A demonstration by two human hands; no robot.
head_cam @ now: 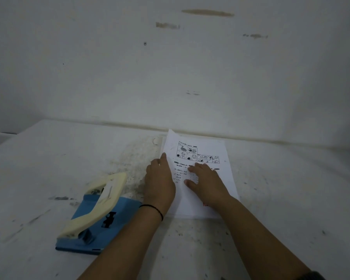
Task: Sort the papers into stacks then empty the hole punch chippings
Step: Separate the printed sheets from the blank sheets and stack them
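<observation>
Head view, looking down at a scuffed white desk point(271, 178) set against a stained white wall point(170, 67). Centre right of the frame: a stack of papers point(214, 150), its top sheet printed with cartoon panels and lines of text, lying with its far edge close to the wall. The left hand point(160, 178) lies along the stack's left edge, fingers straight and together, the fingertips touching the paper margin; this placement reads as squaring the edge so the sheets line up. The right hand point(206, 178) rests flat on the middle of the top sheet, fingers extended and slightly spread, pressing down, probably to keep the sheets from sliding while the edge is aligned. Neither hand closes a grip on anything: both are wide and flat against the paper. A thin black band point(154, 209) circles the left wrist.

Lower left of the frame: the hole punch point(101, 215), blue base with a cream lever, standing upright on the desk just beside the left forearm and apart from the papers. It is untouched, so the chippings step appears not yet begun. A patch of dark specks point(133, 164) marks the desk between the punch and the stack; whether these are chippings or dirt cannot be told.
</observation>
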